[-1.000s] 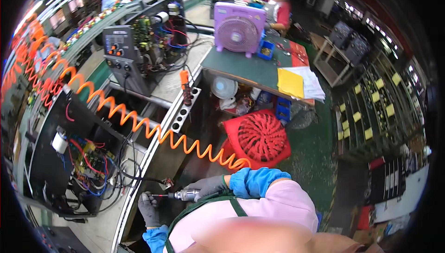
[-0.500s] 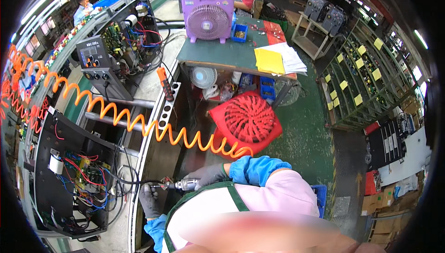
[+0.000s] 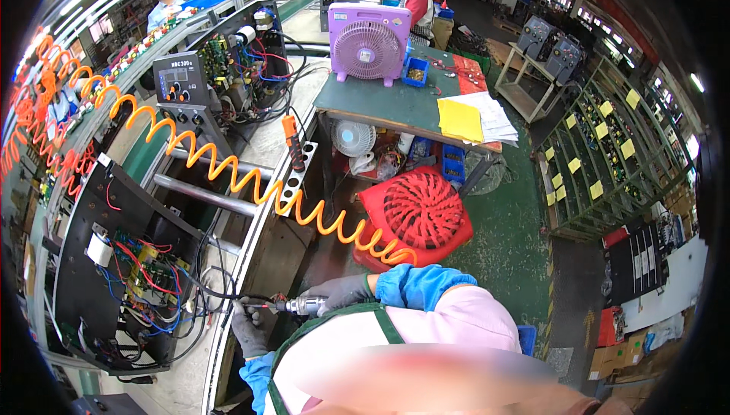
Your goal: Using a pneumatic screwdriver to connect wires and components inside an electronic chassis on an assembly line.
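Note:
My right hand [image 3: 344, 293], in a grey glove, is wrapped round a silver air screwdriver [image 3: 306, 305]. Its bit points left toward my left hand [image 3: 249, 330], gloved in grey too, whose fingers close near the bit's tip. What those fingers pinch is too small to make out. A black cable [image 3: 220, 293] runs to that spot from an opened machine housing [image 3: 114, 221], where a circuit board [image 3: 148, 278] shows with red and blue wires. An orange coiled air hose [image 3: 255, 183] stretches from the upper left to near my right arm.
Before me stand a red stool [image 3: 422, 210] and a green-topped table [image 3: 365, 101] with a purple fan [image 3: 369, 42]. An orange-handled tool [image 3: 293, 141] rests upright at the line's metal edge. Farther back is a second opened machine [image 3: 182, 80]. Shelving [image 3: 616, 149] stands right; two people work beyond.
The whole view has shifted, so the surroundings sit farther right and slightly lower. Both hands stay at the screwdriver and its tip, with little visible movement.

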Available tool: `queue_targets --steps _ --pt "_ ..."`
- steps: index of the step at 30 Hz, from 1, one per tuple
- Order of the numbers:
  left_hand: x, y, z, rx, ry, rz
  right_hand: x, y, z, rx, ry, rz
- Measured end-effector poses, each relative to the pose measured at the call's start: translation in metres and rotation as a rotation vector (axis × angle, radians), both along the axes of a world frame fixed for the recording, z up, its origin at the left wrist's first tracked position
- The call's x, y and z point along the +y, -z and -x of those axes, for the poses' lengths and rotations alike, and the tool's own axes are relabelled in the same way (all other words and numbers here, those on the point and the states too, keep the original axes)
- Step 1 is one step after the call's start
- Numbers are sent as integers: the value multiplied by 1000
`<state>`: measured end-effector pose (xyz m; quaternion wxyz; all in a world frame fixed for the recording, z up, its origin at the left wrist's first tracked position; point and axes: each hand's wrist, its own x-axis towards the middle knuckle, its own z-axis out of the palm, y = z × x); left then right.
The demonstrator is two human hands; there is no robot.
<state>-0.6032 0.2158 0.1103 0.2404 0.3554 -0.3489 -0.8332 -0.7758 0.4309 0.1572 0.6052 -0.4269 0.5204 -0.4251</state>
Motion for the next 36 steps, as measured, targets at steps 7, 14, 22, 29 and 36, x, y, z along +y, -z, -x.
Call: queue_targets --steps 7,14,22,29,36 --pt "-1 2 -4 -56 -59 -48 -7 8 -8 -1 -15 -27" --pt "5 -8 -6 -140 -60 -70 -8 -5 -9 29 -46 -47" --pt "10 -5 -3 -150 -71 -38 -8 1 -11 28 -52 -94" --pt "12 -3 -11 -135 -115 -82 -8 8 -19 12 -14 -83" --pt "11 -2 -15 -101 -126 -37 -11 4 -18 -18 -39 -38"
